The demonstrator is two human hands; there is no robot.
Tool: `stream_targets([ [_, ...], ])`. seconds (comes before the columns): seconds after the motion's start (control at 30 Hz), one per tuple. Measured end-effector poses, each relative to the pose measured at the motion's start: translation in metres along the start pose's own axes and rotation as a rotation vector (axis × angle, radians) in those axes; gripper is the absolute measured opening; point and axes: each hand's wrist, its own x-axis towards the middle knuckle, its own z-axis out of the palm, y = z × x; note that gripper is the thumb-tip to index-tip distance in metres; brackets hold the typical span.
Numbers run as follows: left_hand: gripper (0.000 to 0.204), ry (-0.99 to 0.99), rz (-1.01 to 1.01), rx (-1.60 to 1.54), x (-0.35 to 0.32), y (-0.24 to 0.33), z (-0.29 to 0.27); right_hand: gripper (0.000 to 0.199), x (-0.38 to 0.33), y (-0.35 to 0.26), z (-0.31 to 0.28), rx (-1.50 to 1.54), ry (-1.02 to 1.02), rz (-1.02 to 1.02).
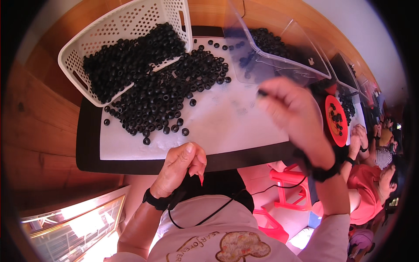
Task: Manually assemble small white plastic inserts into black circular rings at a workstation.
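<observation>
My left hand (181,168) is closed at the table's front edge, and a thin red pointed thing (201,179) pokes out below its fingers; the rest of it is hidden. Blurred by motion, my right hand (286,107) is over the right part of the table, near the clear plastic bin (301,70). Between its thumb and fingers shows a small black piece, apparently a bead (262,92). A heap of black ring-shaped beads (161,96) lies on the white sheet (218,131), spilling from a tilted white perforated basket (131,22) at the back left.
More black beads (266,39) lie in and behind the clear bin. To the right stands an orange-red plate (329,131) with beads on it. Other people (371,192) sit along the right side. Red stools (290,190) stand below the table, and a framed panel (83,218) leans at lower left.
</observation>
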Motion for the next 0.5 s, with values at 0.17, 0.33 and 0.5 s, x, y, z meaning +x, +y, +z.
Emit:
stream_targets([
  [0.17, 0.045, -0.013, 0.018, 0.036, 0.005, 0.002, 0.006, 0.035, 0.048, 0.001, -0.072, 0.318, 0.407, -0.025],
  [0.33, 0.042, 0.001, -0.006, 0.053, 0.006, 0.000, 0.004, 0.030, 0.066, 0.005, -0.060, -0.036, 0.448, -0.204],
  [0.5, 0.043, 0.021, -0.001, 0.073, 0.001, 0.003, 0.005, 0.021, 0.071, 0.022, 0.028, -0.269, -0.146, -0.214],
])
